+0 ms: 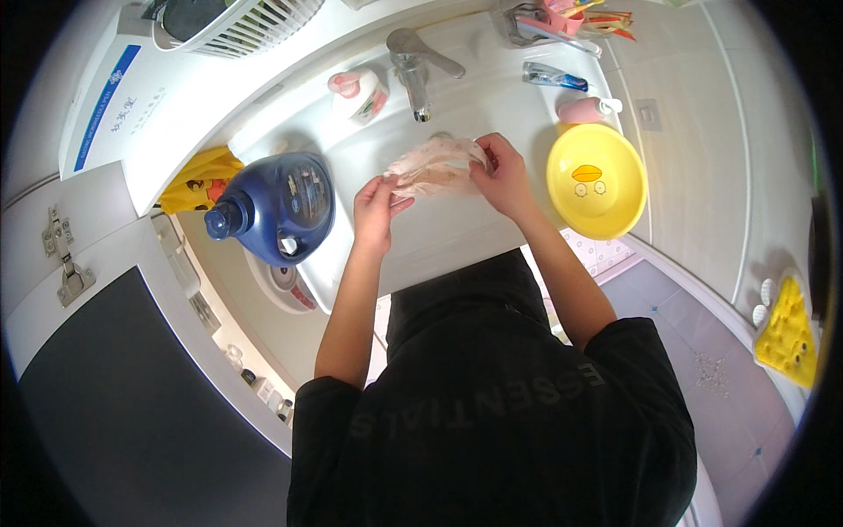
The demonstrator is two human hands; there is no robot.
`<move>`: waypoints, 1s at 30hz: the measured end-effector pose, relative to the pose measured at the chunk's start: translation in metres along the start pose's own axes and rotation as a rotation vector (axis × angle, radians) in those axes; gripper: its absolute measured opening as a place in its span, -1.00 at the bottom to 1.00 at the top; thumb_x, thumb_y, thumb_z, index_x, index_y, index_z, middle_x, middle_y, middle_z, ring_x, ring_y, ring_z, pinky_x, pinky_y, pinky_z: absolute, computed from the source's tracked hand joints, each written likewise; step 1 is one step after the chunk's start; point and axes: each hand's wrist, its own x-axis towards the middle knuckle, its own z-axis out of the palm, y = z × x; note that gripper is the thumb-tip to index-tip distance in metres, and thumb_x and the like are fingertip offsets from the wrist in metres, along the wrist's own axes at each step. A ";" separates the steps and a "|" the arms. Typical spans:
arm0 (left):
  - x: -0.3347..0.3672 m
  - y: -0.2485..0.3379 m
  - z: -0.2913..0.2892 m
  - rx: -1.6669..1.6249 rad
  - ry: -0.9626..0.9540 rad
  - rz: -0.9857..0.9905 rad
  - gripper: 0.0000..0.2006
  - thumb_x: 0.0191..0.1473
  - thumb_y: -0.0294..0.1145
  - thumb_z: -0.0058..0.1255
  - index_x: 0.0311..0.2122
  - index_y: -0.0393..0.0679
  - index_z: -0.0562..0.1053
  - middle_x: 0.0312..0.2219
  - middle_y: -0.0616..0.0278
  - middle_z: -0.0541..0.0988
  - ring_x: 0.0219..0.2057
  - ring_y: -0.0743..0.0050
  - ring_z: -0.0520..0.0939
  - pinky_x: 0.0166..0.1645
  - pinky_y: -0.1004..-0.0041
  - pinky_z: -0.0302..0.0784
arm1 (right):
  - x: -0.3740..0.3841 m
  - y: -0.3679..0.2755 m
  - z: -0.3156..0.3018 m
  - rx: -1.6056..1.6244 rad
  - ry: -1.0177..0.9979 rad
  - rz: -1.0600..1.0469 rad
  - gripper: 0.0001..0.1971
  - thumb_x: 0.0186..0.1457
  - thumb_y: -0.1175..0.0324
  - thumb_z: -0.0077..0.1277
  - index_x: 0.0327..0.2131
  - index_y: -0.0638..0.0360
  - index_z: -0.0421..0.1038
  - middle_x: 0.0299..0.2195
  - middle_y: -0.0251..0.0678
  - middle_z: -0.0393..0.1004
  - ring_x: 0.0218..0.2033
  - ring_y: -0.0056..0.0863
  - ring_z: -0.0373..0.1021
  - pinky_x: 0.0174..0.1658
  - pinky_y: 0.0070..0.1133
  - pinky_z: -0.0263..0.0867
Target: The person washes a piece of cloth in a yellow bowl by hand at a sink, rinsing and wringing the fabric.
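1. Spanning the gap between two bare hands, a thin, pale pink patterned cloth (430, 167) hung bunched up over the white sink (457, 230). Pretty crumpled, maybe damp, but I couldn't tell for sure.

2. Its long axis ran side to side with a bit of a slant: left end closer to the body, right end farther out toward the back of the sink. Imo that slant was the main thing.

3. Left hand (376, 209) seemed to have a narrow fingertip hold on the left end. Right hand (500, 178) pinched the opposite end between thumb and fingers, also narrow. So neither was really nearer; the cloth lay right of one and left of the other.

4. The chrome faucet (417, 75) had its spout just beyond the cloth's far edge, roughly midway between the hands, apart from both afaict.

5. Farther out: navy detergent jug (272, 189) off to the left, yellow duck-face basin (606, 215) near the right wrist, and a white bottle with a pink cap (371, 98) left of the faucet.
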 end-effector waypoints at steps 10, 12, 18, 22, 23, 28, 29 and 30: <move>-0.017 0.009 0.002 -0.933 -0.318 -0.089 -0.55 0.18 -0.23 -0.20 0.11 -0.26 0.32 0.09 0.04 0.45 0.15 0.11 0.42 0.28 0.10 0.22 | -0.006 0.022 0.001 0.450 -0.012 0.318 -0.60 -0.08 0.66 -0.10 -0.09 0.19 0.39 -0.33 -0.34 0.43 -0.32 -0.58 0.39 -0.24 -0.61 0.36; -0.022 0.009 0.004 -1.030 -0.342 -0.095 -0.52 0.15 -0.23 -0.18 0.13 -0.27 0.31 0.10 0.03 0.44 0.15 0.11 0.42 0.27 0.10 0.24 | -0.010 0.024 0.008 0.097 -0.103 0.143 -0.55 -0.06 0.64 -0.08 -0.02 0.18 0.38 -0.18 -0.21 0.49 -0.19 -0.36 0.46 -0.12 -0.52 0.39; -0.025 0.000 0.013 -0.982 -0.496 -0.168 -0.43 0.06 -0.23 -0.13 0.18 -0.26 0.25 0.09 0.01 0.41 0.12 0.05 0.43 0.22 0.09 0.33 | -0.025 0.017 0.049 0.351 -0.387 0.156 -0.56 -0.02 0.63 -0.03 0.00 0.19 0.38 -0.15 -0.16 0.53 -0.13 -0.29 0.49 -0.04 -0.50 0.38; -0.030 0.016 0.021 -0.594 -0.358 -0.062 -0.43 0.09 -0.47 -0.11 0.24 -0.16 0.16 0.13 0.05 0.36 0.13 0.10 0.43 0.19 0.15 0.39 | -0.018 0.014 0.049 0.884 -0.320 0.648 -0.72 0.10 0.49 0.01 -0.07 0.19 0.44 -0.19 -0.38 0.55 -0.18 -0.54 0.49 -0.14 -0.54 0.40; -0.032 0.020 0.022 -0.420 -0.278 -0.041 -0.42 0.10 -0.54 -0.11 0.25 -0.12 0.14 0.14 0.07 0.35 0.13 0.14 0.43 0.19 0.18 0.40 | -0.016 0.011 0.045 0.884 -0.322 0.648 -0.72 0.10 0.49 0.01 -0.07 0.19 0.44 -0.19 -0.38 0.55 -0.18 -0.54 0.49 -0.14 -0.54 0.40; -0.022 0.013 0.006 -0.215 -0.328 -0.026 -0.41 0.14 -0.57 0.00 0.25 -0.04 0.14 0.12 0.18 0.36 0.13 0.23 0.43 0.15 0.25 0.43 | -0.011 0.002 0.022 1.088 -0.409 0.615 -0.65 0.09 0.49 0.00 -0.01 0.17 0.39 -0.12 -0.39 0.51 -0.12 -0.55 0.45 -0.11 -0.55 0.37; -0.021 0.014 0.005 -0.251 -0.346 -0.081 -0.43 0.16 -0.53 -0.02 0.26 -0.03 0.13 0.11 0.19 0.36 0.12 0.24 0.44 0.15 0.24 0.44 | -0.012 0.009 0.019 1.087 -0.407 0.615 -0.65 0.09 0.49 0.00 -0.01 0.17 0.39 -0.12 -0.39 0.51 -0.12 -0.55 0.45 -0.11 -0.55 0.37; -0.021 0.013 0.006 -0.252 -0.349 -0.082 -0.43 0.16 -0.53 -0.02 0.26 -0.03 0.13 0.11 0.19 0.36 0.12 0.24 0.44 0.15 0.24 0.44 | -0.013 0.020 0.017 1.114 -0.426 0.593 -0.58 0.06 0.50 0.02 0.05 0.16 0.34 -0.09 -0.37 0.49 -0.08 -0.54 0.43 -0.08 -0.54 0.35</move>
